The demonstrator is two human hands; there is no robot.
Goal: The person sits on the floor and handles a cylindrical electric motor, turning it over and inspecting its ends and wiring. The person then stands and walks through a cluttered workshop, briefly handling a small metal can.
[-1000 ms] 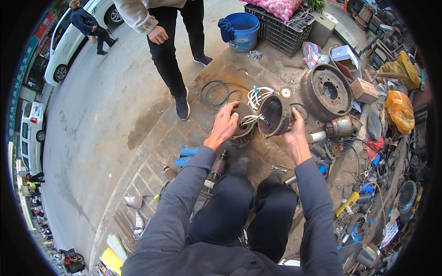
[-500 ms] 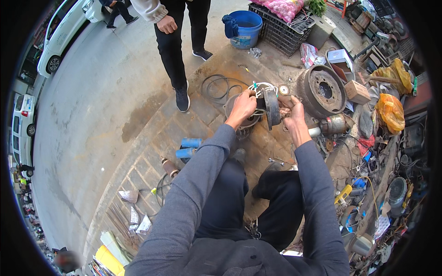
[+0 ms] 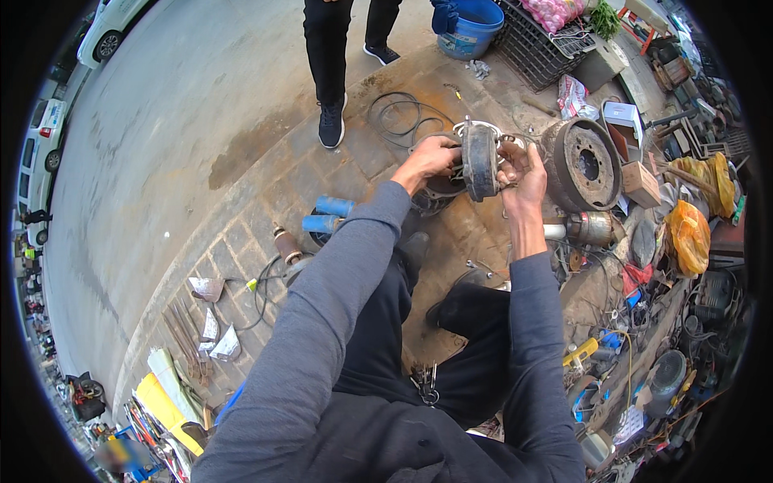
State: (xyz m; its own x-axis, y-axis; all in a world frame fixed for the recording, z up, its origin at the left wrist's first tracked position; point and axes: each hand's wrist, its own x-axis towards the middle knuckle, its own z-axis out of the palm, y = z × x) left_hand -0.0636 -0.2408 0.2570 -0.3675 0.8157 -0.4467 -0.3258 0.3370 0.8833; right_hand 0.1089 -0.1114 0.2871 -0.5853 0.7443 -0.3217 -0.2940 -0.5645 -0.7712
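A thick, round, dark metal cover [image 3: 481,165] is raised on edge between my hands, with white wires [image 3: 477,125] looping behind its top. My right hand [image 3: 525,175] is curled onto the cover's right side, its thumb and fingers bent around it. On the other side, my left hand [image 3: 435,157] has its fingers closed close against the cover; the fingertips are hidden, so what they pinch cannot be made out. Just below and left of the cover is a round motor housing [image 3: 436,201], mostly blocked by my left hand and the cover.
A rusty wheel drum [image 3: 581,165] and a metal cylinder [image 3: 592,229] lie to the right. Beyond them spreads a heap of parts. Two blue cylinders [image 3: 328,214] lie at the left, and a black cable [image 3: 396,117] coils ahead. A person [image 3: 328,80] stands at the far side near a blue bucket [image 3: 469,30].
My view has shifted, so the scene sits differently. The round cover has turned, showing more of its rim. My right hand's fingers have curled more upright beside it; both hands stay at the cover.
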